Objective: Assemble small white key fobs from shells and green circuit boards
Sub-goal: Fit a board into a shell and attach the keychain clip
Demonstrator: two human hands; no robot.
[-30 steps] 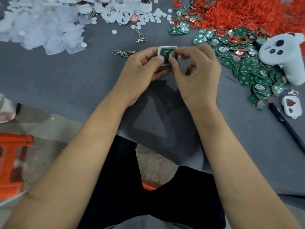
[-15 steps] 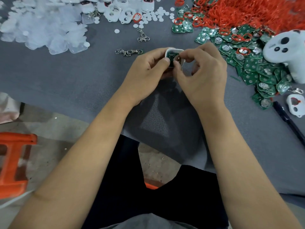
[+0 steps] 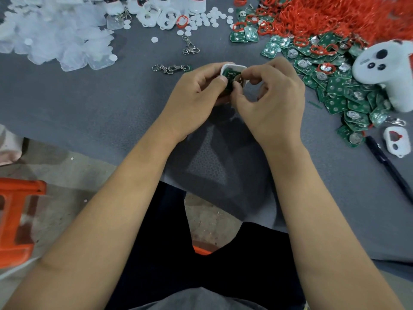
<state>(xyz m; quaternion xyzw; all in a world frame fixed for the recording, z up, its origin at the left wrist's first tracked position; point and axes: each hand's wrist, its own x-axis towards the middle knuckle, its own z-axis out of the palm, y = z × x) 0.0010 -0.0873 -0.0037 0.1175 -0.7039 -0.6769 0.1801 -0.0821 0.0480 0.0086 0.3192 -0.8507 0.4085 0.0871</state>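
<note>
Over the grey tabletop (image 3: pixel 93 104), mid-frame: both hands meet around one white shell (image 3: pixel 232 67), raised just above the cloth.
Change: half a second back the thumbs sat on the board in much the same way; the hands have barely moved, and the shell is tipped a touch more toward the camera.
Meaning: probably the green circuit board (image 3: pixel 230 75) is being pressed home into the shell, a step not yet finished.
Left hand grip (image 3: pixel 196 97): curled round the shell's left side, thumb on the board.
Right hand grip (image 3: pixel 270 95): thumb and forefinger pinching the shell's right edge.
Shell look: rounded white rim, open face up, green board inside with a silvery disc showing.
Supplies: loose green boards (image 3: pixel 339 95) heaped to the right, spare white shells (image 3: pixel 156 14) at the far edge, red rings (image 3: pixel 324 14) beyond.
</note>
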